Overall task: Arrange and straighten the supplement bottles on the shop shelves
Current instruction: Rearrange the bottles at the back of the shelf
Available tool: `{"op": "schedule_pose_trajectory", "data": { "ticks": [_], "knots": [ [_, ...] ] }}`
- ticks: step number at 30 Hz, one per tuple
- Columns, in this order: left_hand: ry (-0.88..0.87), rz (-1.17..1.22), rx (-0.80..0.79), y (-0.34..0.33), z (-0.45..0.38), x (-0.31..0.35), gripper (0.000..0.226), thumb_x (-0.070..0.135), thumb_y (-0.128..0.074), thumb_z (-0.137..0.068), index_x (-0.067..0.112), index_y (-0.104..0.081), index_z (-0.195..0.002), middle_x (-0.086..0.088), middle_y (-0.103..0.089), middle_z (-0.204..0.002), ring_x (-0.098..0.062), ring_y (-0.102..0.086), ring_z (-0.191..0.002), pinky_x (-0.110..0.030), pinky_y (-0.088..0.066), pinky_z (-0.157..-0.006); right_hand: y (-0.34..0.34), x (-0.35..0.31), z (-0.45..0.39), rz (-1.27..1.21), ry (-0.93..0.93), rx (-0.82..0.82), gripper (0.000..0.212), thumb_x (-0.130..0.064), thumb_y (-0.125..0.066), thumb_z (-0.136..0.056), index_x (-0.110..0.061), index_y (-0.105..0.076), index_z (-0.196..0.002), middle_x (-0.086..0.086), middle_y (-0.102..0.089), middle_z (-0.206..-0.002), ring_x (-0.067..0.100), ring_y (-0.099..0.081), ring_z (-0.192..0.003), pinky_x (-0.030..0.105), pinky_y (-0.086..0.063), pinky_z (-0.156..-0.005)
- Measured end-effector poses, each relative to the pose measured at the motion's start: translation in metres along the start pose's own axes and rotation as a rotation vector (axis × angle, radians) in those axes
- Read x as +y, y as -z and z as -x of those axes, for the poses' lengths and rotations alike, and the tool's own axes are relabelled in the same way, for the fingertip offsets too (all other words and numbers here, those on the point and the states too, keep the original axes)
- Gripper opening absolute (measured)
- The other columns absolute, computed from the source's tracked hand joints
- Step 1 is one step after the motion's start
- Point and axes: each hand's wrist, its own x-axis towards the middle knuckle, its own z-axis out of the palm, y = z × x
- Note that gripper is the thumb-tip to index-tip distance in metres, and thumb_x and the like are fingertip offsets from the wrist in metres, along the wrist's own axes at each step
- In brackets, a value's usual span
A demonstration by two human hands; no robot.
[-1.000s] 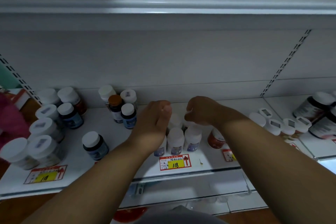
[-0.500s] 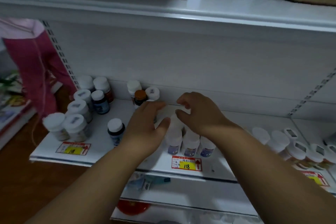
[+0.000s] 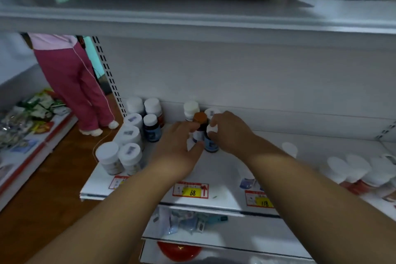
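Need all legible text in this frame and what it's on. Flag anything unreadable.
"68": yellow patch of the red-bordered price tag on the shelf edge, below the left hand.
"118": yellow patch of the price tag further right, partly hidden by the right forearm.
Third price tag at left: blurred, unreadable.
Small print on all tags, bottle labels and cap stickers: too small or blurred to read.
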Motion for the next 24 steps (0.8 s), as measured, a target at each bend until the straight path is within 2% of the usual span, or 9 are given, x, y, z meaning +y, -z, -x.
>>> {"op": "schedule_pose_trajectory", "data": {
  "ticks": [1, 5, 9, 12, 15, 17, 19, 21, 24],
  "knots": [
    [-0.025, -0.015, -0.023, 0.003, -0.004, -0.005, 0.038, 0.035, -0.059, -0.089, 0.034, -0.05, -0.127, 0.018, -0.044, -0.112, -0.005, -0.048, -0.106, -0.022, -0.037, -0.083, -0.005, -0.002, -0.006, 0.049, -0.026, -0.016, 0.015, -0.017, -0.06, -0.088, -0.015, -0.055, -0.102, 0.006, -0.053, -0.098, 0.028, -0.058, -0.098, 0.026, -0.035, -0.072],
    [-0.079, 0.0, -0.087, 0.012, -0.017, -0.019, 0.037, 0.034, -0.059, -0.088, 0.034, -0.051, -0.124, 0.017, -0.047, -0.112, -0.004, -0.048, -0.103, -0.019, -0.035, -0.082, -0.023, -0.004, -0.018, 0.162, -0.118, -0.051, 0.039, -0.011, -0.054, -0.092, -0.002, -0.049, -0.129, 0.019, -0.057, -0.121, 0.032, -0.057, -0.106, 0.031, -0.042, -0.081],
    [-0.107, 0.03, -0.161, 0.015, -0.023, -0.027, 0.04, 0.038, -0.059, -0.088, 0.034, -0.049, -0.127, 0.014, -0.049, -0.117, -0.001, -0.047, -0.102, -0.014, -0.034, -0.081, -0.024, -0.008, -0.015, 0.108, -0.196, -0.026, 0.045, -0.018, -0.053, -0.093, -0.007, -0.042, -0.135, 0.017, -0.051, -0.126, 0.031, -0.054, -0.109, 0.032, -0.04, -0.084],
    [-0.144, 0.074, -0.166, 0.023, -0.023, -0.028, 0.044, 0.049, -0.058, -0.086, 0.036, -0.047, -0.127, 0.015, -0.048, -0.116, 0.0, -0.047, -0.103, -0.013, -0.034, -0.081, -0.011, -0.017, -0.002, -0.099, -0.207, 0.068, 0.04, -0.024, -0.061, -0.088, -0.013, -0.048, -0.124, 0.008, -0.05, -0.114, 0.021, -0.052, -0.091, 0.026, -0.037, -0.069],
    [-0.17, 0.163, -0.152, 0.034, -0.018, -0.023, 0.051, 0.071, -0.049, -0.077, 0.046, -0.043, -0.121, 0.022, -0.045, -0.113, 0.008, -0.046, -0.101, -0.009, -0.034, -0.08, 0.01, -0.027, 0.02, -0.299, -0.199, 0.23, 0.02, -0.035, -0.06, -0.086, -0.025, -0.054, -0.102, -0.01, -0.056, -0.093, 0.003, -0.055, -0.076, 0.016, -0.037, -0.056],
    [-0.176, 0.218, -0.177, 0.041, -0.012, -0.018, 0.06, 0.082, -0.041, -0.071, 0.05, -0.038, -0.121, 0.027, -0.043, -0.113, 0.016, -0.042, -0.106, -0.005, -0.033, -0.079, 0.024, -0.036, 0.033, -0.463, -0.208, 0.279, 0.012, -0.04, -0.057, -0.087, -0.028, -0.06, -0.089, -0.012, -0.062, -0.083, 0.0, -0.059, -0.074, 0.014, -0.043, -0.059],
    [-0.192, 0.259, -0.201, 0.044, -0.007, -0.014, 0.066, 0.085, -0.038, -0.07, 0.048, -0.037, -0.125, 0.03, -0.043, -0.116, 0.021, -0.039, -0.109, -0.005, -0.032, -0.08, 0.035, -0.045, 0.043, -0.619, -0.213, 0.301, 0.016, -0.041, -0.057, -0.087, -0.028, -0.066, -0.082, -0.012, -0.067, -0.079, 0.001, -0.061, -0.071, 0.018, -0.048, -0.061],
    [-0.203, 0.273, -0.21, 0.044, -0.003, -0.01, 0.075, 0.087, -0.036, -0.069, 0.044, -0.038, -0.13, 0.033, -0.041, -0.117, 0.023, -0.037, -0.109, -0.006, -0.032, -0.08, 0.043, -0.052, 0.05, -0.655, -0.197, 0.303, 0.017, -0.04, -0.058, -0.088, -0.029, -0.068, -0.081, -0.015, -0.068, -0.078, -0.001, -0.061, -0.069, 0.015, -0.047, -0.059],
    [-0.204, 0.258, -0.22, 0.043, 0.005, -0.006, 0.083, 0.09, -0.034, -0.066, 0.042, -0.036, -0.135, 0.036, -0.039, -0.116, 0.023, -0.035, -0.11, -0.006, -0.035, -0.079, 0.047, -0.057, 0.058, -0.623, -0.173, 0.268, 0.022, -0.05, -0.058, -0.08, -0.03, -0.067, -0.082, -0.015, -0.069, -0.081, 0.001, -0.063, -0.075, 0.022, -0.051, -0.065]
  ]
}}
